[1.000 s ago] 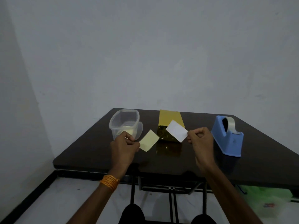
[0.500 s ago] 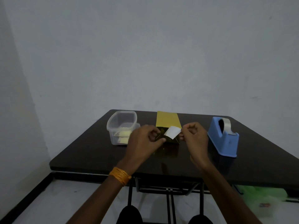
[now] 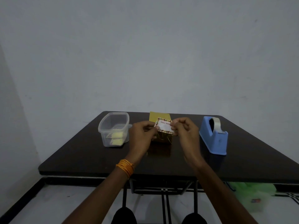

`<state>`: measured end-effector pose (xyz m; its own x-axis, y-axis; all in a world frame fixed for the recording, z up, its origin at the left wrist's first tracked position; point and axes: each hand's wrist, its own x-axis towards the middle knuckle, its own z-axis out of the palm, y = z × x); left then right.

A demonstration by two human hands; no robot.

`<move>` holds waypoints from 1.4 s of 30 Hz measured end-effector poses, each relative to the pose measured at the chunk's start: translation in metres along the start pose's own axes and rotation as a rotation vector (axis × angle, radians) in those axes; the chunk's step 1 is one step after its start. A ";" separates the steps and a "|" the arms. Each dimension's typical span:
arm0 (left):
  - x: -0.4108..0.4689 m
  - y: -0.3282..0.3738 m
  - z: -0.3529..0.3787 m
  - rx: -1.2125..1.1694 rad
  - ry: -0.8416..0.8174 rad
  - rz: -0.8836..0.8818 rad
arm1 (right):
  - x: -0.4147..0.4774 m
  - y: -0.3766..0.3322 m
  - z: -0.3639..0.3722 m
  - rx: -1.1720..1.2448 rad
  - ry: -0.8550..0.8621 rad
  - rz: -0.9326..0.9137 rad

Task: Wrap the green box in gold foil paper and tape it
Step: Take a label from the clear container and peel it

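The box wrapped in gold foil (image 3: 160, 116) stands at the middle of the dark table (image 3: 84, 152); no green shows through the foil. Just in front of its top, a small printed greeting label (image 3: 164, 126) with a patterned border is held up between both hands. My left hand (image 3: 142, 136) pinches the label's left edge. My right hand (image 3: 184, 133) pinches its right edge. The hands hide the lower front of the box.
A clear plastic tub (image 3: 114, 128) with several yellow paper slips stands left of the box. A blue tape dispenser (image 3: 213, 135) with a roll of tape stands to the right. A green bag (image 3: 252, 196) lies on the floor under the table's right side.
A second ago each hand held a separate slip apart. The yellow slip has left my left hand, both hands have come together, and the label now shows its printed side.
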<state>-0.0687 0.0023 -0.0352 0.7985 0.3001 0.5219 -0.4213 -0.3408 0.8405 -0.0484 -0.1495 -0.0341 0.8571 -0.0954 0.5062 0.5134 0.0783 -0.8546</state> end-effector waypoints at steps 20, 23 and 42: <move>0.032 -0.013 0.004 -0.246 0.000 -0.166 | 0.048 0.016 -0.007 -0.068 -0.059 0.154; 0.051 -0.020 0.007 -0.179 0.040 -0.139 | 0.066 0.018 0.003 -0.070 -0.055 0.179; 0.183 -0.079 0.053 0.075 0.021 -0.250 | 0.188 0.094 0.030 -0.311 -0.016 0.297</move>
<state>0.1332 0.0372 -0.0142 0.8645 0.4013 0.3027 -0.1783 -0.3183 0.9311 0.1624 -0.1301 -0.0157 0.9675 -0.0984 0.2328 0.2094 -0.2034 -0.9564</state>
